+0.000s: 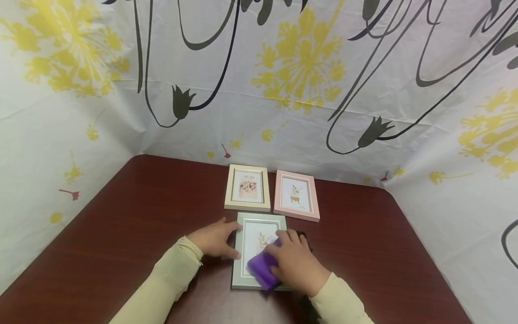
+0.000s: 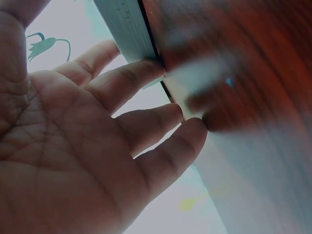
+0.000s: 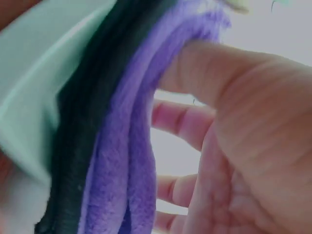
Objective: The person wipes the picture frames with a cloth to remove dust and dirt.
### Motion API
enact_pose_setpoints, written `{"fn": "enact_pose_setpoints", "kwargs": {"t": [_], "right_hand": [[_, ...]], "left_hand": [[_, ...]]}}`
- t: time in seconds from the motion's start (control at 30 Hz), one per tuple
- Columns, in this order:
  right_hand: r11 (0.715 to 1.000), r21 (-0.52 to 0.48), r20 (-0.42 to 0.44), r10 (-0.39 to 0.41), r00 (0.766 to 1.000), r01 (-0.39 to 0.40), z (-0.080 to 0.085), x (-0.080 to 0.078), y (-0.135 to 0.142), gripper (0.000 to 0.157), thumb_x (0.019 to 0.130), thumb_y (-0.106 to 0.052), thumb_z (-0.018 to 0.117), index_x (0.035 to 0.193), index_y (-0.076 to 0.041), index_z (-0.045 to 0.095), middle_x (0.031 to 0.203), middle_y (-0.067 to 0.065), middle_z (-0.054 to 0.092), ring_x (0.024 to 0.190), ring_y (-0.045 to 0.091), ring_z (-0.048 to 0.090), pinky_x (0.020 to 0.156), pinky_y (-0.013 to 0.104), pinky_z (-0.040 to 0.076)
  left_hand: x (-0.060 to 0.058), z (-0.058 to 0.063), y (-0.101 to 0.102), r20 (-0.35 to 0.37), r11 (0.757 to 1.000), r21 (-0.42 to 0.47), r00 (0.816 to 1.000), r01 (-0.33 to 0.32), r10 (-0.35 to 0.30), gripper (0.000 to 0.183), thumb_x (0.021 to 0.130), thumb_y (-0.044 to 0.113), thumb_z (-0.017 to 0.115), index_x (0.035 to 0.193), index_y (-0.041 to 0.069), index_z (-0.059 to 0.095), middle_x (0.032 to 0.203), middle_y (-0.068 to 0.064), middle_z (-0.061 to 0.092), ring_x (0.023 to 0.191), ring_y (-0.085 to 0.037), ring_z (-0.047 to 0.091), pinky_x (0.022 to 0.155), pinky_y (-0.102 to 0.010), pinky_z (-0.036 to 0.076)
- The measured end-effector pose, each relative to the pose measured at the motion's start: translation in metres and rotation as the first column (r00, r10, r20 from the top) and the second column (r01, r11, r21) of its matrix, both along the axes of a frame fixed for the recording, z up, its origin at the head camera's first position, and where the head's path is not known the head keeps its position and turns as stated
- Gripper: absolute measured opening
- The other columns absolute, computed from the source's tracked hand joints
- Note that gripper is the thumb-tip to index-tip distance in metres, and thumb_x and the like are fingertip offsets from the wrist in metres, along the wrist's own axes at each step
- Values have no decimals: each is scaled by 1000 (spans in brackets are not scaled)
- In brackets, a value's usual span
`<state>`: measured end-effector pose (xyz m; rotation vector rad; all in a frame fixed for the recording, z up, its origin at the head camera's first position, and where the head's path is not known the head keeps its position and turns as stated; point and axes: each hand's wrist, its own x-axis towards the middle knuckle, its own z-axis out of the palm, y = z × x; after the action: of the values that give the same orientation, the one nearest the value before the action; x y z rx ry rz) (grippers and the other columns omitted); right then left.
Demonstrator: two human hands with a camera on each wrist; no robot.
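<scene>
A pale green picture frame (image 1: 263, 217) lies face up on the dark red table, with a plant print behind its pane. My left hand (image 1: 213, 238) is at its left side, thumb and forefinger spread along the edge. The left wrist view shows the fingers (image 2: 161, 161) loosely extended, their tips close to the tabletop beside the frame's side (image 2: 129, 31). Over the lower right of the frame, my right hand (image 1: 297, 261) grips a folded purple cloth (image 1: 262, 269). In the right wrist view, a black layer (image 3: 78, 126) lies under the purple folds, facing the frame.
Behind the green frame stand close together a cream picture frame (image 1: 267, 191) and a pink picture frame (image 1: 277, 193), both lying flat. White sheeting (image 1: 226, 130) with yellow and grey flower prints rises around the back and sides of the table (image 1: 364, 252).
</scene>
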<state>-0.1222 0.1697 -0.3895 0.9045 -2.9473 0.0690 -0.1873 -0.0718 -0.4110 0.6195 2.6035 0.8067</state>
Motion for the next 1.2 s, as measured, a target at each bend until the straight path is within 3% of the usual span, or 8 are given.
{"fn": "enact_pose_setpoints", "kwargs": {"t": [0.17,0.3,0.4,0.57,0.77,0.9,1.0,1.2], "right_hand": [[998,-28,-50,-64,997,62,-3,-4,3,26,87,-19,73,113,-21,74,120,19,57,107,43,53,77,63,52],[998,-59,17,-37,999,38,-3,-6,3,29,91,-26,71,118,-16,72,119,18,57,103,42,53,73,53,55],[998,-51,109,-19,994,25,-1,-7,4,38,93,-38,68,122,-14,69,127,20,54,113,44,49,81,53,54],[998,-20,197,61,978,-58,2,-3,2,55,91,-51,65,131,-14,64,137,17,52,128,43,43,90,52,52],[979,-52,210,205,956,-198,3,6,-9,54,89,-46,69,134,-18,61,136,8,55,125,28,47,96,41,50],[950,-94,181,311,933,-299,0,12,-17,52,88,-41,73,133,-19,60,134,2,56,121,20,50,96,33,49],[924,-66,90,381,920,-376,-6,16,-26,53,85,-39,75,132,-20,61,128,-2,57,118,17,51,98,31,48],[936,-6,9,352,936,-352,-13,22,-35,54,80,-37,80,129,-24,63,128,2,55,121,22,51,96,34,50]], "left_hand": [[-1,1,-1,-7,1000,-13,1000,-19,19,73,79,33,84,141,10,54,140,-13,56,142,-45,29,113,-55,29],[-2,1,-2,-10,999,-11,999,-38,38,74,79,32,85,143,11,54,142,-11,55,143,-43,29,114,-54,28],[-2,3,-3,-36,1000,3,999,-26,26,73,78,29,85,141,8,55,139,-12,58,139,-38,38,117,-51,25],[-1,4,-2,-70,1000,8,998,-8,9,70,78,27,86,137,4,57,133,-13,61,130,-30,51,119,-48,21],[-1,2,-2,-90,1000,8,996,4,-3,70,78,29,85,137,2,57,134,-15,60,131,-31,50,118,-50,21],[-1,1,-2,-90,1000,14,996,15,-14,69,79,28,85,136,2,57,134,-15,60,132,-33,49,118,-51,20],[0,1,-3,-82,1000,9,997,12,-11,69,79,29,84,137,4,57,135,-13,60,134,-36,46,118,-52,20],[-1,1,-3,-71,1000,-16,997,4,-5,69,80,31,83,139,7,56,140,-12,56,138,-41,39,117,-53,21]]}}
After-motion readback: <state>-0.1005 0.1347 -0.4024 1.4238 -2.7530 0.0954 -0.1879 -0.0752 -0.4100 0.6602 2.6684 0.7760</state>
